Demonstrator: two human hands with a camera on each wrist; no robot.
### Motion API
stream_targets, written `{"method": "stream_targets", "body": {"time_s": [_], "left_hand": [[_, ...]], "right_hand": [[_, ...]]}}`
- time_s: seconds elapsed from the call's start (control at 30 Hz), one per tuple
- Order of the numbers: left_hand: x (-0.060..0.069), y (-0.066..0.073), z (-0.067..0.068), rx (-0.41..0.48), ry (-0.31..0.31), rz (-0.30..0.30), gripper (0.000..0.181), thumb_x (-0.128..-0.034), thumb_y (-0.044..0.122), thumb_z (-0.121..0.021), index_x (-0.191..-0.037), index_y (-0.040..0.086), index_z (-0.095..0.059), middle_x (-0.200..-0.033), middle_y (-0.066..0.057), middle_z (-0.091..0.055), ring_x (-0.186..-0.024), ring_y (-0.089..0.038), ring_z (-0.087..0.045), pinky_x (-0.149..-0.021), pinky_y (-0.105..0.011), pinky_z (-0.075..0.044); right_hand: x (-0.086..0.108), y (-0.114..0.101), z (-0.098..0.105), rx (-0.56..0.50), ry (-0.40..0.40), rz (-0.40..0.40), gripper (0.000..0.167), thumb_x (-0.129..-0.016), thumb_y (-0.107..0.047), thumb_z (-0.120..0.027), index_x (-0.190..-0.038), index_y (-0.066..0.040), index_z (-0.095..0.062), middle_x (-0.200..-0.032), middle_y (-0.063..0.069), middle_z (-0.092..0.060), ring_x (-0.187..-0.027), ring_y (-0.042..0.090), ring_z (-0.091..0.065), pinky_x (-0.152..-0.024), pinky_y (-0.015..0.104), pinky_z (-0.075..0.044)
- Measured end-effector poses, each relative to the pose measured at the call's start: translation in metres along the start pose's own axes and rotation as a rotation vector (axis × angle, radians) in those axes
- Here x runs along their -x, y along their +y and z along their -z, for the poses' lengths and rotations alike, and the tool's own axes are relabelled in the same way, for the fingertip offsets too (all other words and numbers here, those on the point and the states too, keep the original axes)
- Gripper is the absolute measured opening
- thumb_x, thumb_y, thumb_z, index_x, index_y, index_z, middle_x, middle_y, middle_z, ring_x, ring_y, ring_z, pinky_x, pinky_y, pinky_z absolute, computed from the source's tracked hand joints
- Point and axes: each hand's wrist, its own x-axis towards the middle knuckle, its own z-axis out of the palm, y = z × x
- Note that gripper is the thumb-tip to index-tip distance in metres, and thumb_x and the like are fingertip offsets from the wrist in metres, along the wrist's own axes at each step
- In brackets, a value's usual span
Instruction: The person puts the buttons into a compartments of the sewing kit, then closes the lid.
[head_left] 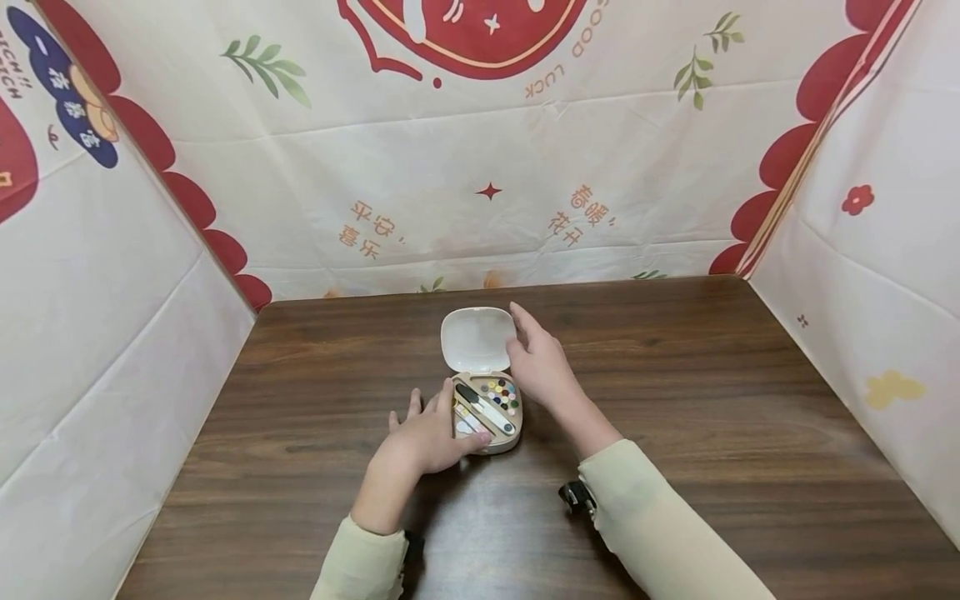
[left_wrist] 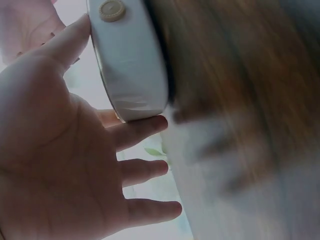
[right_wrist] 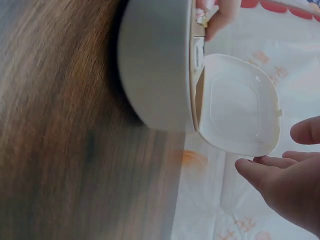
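A small sewing box (head_left: 508,443) with a beige rim stands on the table, its white lid (head_left: 477,340) raised at the back. Inside are several coloured round pieces like buttons or pin heads (head_left: 501,390), a slim black-and-white tool (head_left: 491,412) and small pale items partly hidden by my left hand. My left hand (head_left: 423,437) rests against the box's left side, thumb over the front rim and fingers spread straight. A round beige knob (left_wrist: 112,10) shows on the box's wall. My right hand (head_left: 543,367) touches the lid's right edge with straight fingertips (right_wrist: 247,167), thumb apart from it.
The box stands on a dark wood-grain table (head_left: 322,358). White printed cloth (head_left: 465,150) hangs behind it and along both sides. A black wrist device (head_left: 576,497) sits at the right sleeve.
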Motion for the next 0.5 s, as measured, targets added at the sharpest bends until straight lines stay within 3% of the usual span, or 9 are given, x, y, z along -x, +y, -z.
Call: {"method": "stream_targets", "body": {"time_s": [0.13,0.23,0.33,0.5], "left_hand": [[0.003,0.006,0.006,0.021,0.002,-0.035,0.110,-0.0927,0.073,-0.066,-0.170,0.009,-0.020,-0.169,-0.021,-0.040,-0.163,-0.049,-0.021,-0.122,-0.081,-0.019],[-0.001,0.006,0.015,0.090,0.048,-0.048,0.101,-0.0967,0.065,-0.066,-0.168,0.008,-0.023,-0.168,-0.026,-0.038,-0.163,-0.050,-0.021,-0.124,-0.079,-0.020],[-0.008,0.003,0.027,0.221,0.111,-0.060,0.097,-0.1016,0.058,-0.063,-0.169,0.005,-0.018,-0.171,-0.030,-0.030,-0.163,-0.051,-0.019,-0.127,-0.073,-0.021],[-0.018,0.003,0.034,0.463,0.139,-0.072,0.100,-0.1054,0.059,-0.055,-0.171,0.006,-0.002,-0.177,-0.028,-0.012,-0.166,-0.044,-0.014,-0.132,-0.062,-0.020]], "right_hand": [[0.002,0.004,0.004,-0.080,-0.009,-0.032,0.057,-0.112,-0.018,-0.044,-0.168,-0.011,-0.033,-0.171,0.016,-0.038,-0.160,0.030,-0.038,-0.129,0.047,-0.034],[0.002,0.007,0.007,-0.138,-0.004,-0.061,0.054,-0.113,-0.019,-0.043,-0.166,-0.008,-0.037,-0.169,0.020,-0.041,-0.159,0.035,-0.038,-0.128,0.051,-0.036],[0.003,0.011,0.009,-0.171,-0.003,-0.104,0.054,-0.115,-0.023,-0.042,-0.166,-0.008,-0.037,-0.170,0.020,-0.040,-0.159,0.037,-0.037,-0.128,0.053,-0.035],[0.008,0.019,0.011,-0.173,-0.025,-0.169,0.056,-0.116,-0.034,-0.039,-0.168,-0.012,-0.033,-0.174,0.014,-0.034,-0.162,0.034,-0.032,-0.132,0.053,-0.027]]}}
